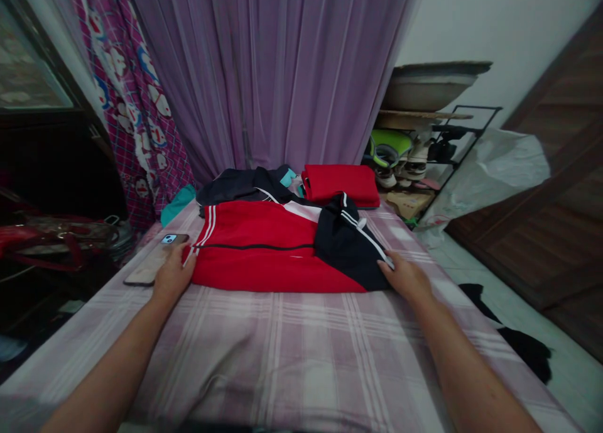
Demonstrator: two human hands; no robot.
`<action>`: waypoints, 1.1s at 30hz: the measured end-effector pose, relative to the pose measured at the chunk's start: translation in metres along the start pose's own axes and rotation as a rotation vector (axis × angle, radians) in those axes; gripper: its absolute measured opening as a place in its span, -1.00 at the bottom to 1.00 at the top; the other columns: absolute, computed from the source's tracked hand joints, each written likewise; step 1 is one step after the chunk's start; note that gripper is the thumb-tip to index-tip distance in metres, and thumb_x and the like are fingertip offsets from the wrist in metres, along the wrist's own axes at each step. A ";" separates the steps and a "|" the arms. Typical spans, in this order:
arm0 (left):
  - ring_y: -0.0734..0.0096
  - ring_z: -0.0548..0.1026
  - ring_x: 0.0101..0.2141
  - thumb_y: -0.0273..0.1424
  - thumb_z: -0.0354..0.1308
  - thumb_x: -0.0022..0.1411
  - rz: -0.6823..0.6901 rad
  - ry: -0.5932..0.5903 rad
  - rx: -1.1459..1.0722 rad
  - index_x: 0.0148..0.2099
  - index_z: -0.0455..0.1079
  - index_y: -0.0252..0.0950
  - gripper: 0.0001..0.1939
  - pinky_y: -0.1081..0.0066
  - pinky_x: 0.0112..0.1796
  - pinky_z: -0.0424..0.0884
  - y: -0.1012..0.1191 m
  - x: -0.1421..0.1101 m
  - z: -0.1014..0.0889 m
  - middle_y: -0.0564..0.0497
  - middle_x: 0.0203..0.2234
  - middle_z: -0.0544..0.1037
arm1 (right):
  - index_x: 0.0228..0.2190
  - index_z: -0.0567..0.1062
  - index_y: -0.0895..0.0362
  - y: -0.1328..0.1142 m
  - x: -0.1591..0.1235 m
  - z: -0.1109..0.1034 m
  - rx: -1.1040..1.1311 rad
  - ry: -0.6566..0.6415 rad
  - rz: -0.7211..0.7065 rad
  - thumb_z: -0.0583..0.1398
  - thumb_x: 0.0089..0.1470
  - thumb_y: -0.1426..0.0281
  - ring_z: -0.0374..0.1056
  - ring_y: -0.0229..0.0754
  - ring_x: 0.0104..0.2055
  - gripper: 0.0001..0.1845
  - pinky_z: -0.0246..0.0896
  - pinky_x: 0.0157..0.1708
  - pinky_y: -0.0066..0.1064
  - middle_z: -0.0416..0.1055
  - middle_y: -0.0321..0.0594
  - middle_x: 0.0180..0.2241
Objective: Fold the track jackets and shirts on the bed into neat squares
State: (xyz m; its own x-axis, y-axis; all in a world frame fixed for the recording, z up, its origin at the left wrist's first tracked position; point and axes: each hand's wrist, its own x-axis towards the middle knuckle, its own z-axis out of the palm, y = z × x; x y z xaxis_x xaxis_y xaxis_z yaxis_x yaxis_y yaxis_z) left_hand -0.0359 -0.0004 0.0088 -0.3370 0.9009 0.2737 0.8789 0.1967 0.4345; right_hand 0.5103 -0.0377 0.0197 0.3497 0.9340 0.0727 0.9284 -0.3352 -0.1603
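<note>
A red and navy track jacket (pixel 259 266) with white stripes and a dark zip line lies sideways across the bed, its near edge folded straight. My left hand (pixel 175 266) is closed on the striped hem at its left end. At the other end, my right hand (pixel 405 274) pinches the navy part near the white-striped sleeve. Just left of my left hand lies a phone (pixel 151 266), camera side up. Behind the jacket are a dark garment (pixel 230 185) and a folded red stack of cloth (pixel 340 183).
The plaid bedsheet (pixel 292 351) covers the bed. Purple curtains (pixel 282 75) hang behind it. On the right stand a shoe rack (pixel 452 131) with shoes, a basin (pixel 431 87) and a white plastic bag (pixel 499 169). Black cloth (pixel 522 351) lies on the floor.
</note>
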 end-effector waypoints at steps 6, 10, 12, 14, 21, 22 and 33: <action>-0.08 0.49 0.00 -0.14 -0.07 0.31 -0.003 -0.119 0.175 0.29 0.23 -0.30 -0.41 0.07 -0.04 0.40 0.008 0.007 -0.012 -0.28 0.08 0.49 | 0.14 0.40 0.13 -0.013 -0.009 -0.003 -0.016 0.269 -0.044 0.01 0.24 0.19 0.48 0.05 -0.15 -0.47 0.31 -0.21 -0.21 0.55 0.00 -0.13; -0.06 0.39 0.13 -0.30 -0.05 0.27 0.196 -0.001 0.240 0.27 0.27 -0.32 -0.46 0.04 0.05 0.34 0.023 0.009 -0.017 -0.29 0.19 0.38 | 0.06 0.49 0.14 -0.031 -0.005 -0.003 0.031 0.377 -0.345 -0.02 0.28 0.23 0.38 0.04 0.05 -0.53 0.25 0.01 -0.17 0.46 0.02 0.03; -0.01 0.32 0.20 -0.30 -0.05 0.28 0.391 -0.003 0.218 0.24 0.32 -0.22 -0.49 0.01 0.15 0.23 0.033 0.006 -0.012 -0.19 0.24 0.34 | 0.10 0.47 0.10 -0.040 -0.001 0.008 0.012 0.296 -0.514 0.02 0.27 0.24 0.26 0.04 0.19 -0.54 0.15 0.14 -0.11 0.37 0.01 0.16; 0.03 0.26 0.25 -0.25 -0.03 0.29 0.564 -0.113 0.211 0.21 0.37 -0.12 -0.53 -0.05 0.23 0.09 0.042 0.000 -0.002 -0.10 0.26 0.35 | 0.16 0.41 0.08 -0.046 0.003 0.023 -0.054 0.174 -0.558 0.05 0.26 0.24 0.15 0.05 0.29 -0.50 0.04 0.22 -0.02 0.26 0.00 0.26; 0.02 0.15 0.31 -0.20 -0.07 0.32 0.573 -0.367 0.337 0.30 0.28 -0.11 -0.47 -0.21 0.23 -0.05 0.045 -0.003 0.019 -0.10 0.32 0.26 | 0.24 0.30 0.06 -0.058 0.007 0.034 -0.096 0.034 -0.455 -0.04 0.29 0.17 0.11 0.06 0.32 -0.44 -0.10 0.25 0.15 0.19 0.01 0.30; 0.02 0.15 0.31 -0.20 -0.07 0.33 0.568 -0.354 0.351 0.29 0.29 -0.11 -0.48 -0.22 0.23 -0.07 0.047 -0.003 0.018 -0.10 0.31 0.27 | 0.24 0.29 0.06 -0.065 0.003 0.031 -0.070 0.047 -0.454 -0.06 0.30 0.17 0.10 0.06 0.32 -0.43 -0.12 0.26 0.15 0.18 0.01 0.30; 0.07 0.14 0.32 -0.15 -0.15 0.41 0.717 -0.287 0.271 0.35 0.20 -0.12 -0.46 -0.12 0.25 0.02 0.121 -0.057 0.050 -0.12 0.34 0.20 | 0.32 0.17 0.14 -0.114 -0.027 0.033 0.019 -0.174 -0.543 -0.13 0.33 0.09 -0.07 0.00 0.41 -0.33 -0.17 0.31 0.07 0.02 -0.02 0.37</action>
State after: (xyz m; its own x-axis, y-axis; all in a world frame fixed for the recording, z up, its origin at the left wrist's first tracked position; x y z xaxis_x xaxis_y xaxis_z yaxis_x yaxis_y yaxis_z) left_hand 0.1065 -0.0090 0.0031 0.4058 0.8999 0.1595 0.9113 -0.4117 0.0046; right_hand 0.3914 -0.0204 0.0038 -0.2040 0.9789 -0.0137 0.9664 0.1991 -0.1626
